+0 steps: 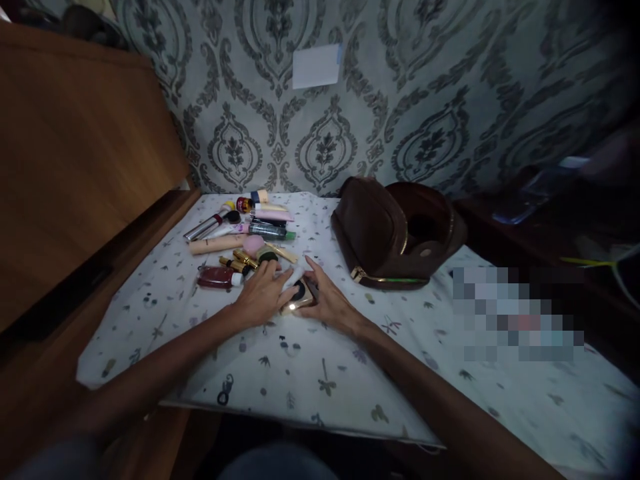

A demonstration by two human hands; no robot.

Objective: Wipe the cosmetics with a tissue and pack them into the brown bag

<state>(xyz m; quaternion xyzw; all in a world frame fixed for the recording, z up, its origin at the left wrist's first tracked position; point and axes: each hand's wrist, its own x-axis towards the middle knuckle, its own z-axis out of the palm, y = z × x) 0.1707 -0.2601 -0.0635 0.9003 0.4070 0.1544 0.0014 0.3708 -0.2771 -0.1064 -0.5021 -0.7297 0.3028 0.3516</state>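
Fingers of the left hand [261, 295] bend and fan a little apart, thumb reaching to the cap side of a small gold-toned container [303, 304]; whether they press on it, I cannot tell. Right hand [333, 301] stands at the container's 3 o'clock, forefinger and thumb spread around that side; firmness of contact likewise unclear. Container sits low between the two hands, at the printed cloth [300, 393]. Dark round cap lies toward its 12 o'clock; long axis cannot be settled, both ends being partly covered.

Just beyond, at 12, a white item [296, 275] lies partly behind left-hand fingers. Dark-lidded jar [267, 255] near the left fingertips, 10 to 11 o'clock; touching or apart, unclear. Farther along that bearing: pink round item [253, 245], gold tubes [245, 259], and at 11 a green-capped tube [270, 232]. Peach tube [217, 245] at 10, nearly level; dark-red bottle [216, 277] near 9, white cap toward the hand.

Room: cloth shows from the hands to its near edge at 6. Brown bag [373, 233], mouth unzipped, bounds 2 o'clock; patterned wall [325, 153] closes 12; wooden cabinet [80, 133] rises at 10.

Pixelated patch at 3 hides its contents. Far right is dark, blurred; labels illegible.
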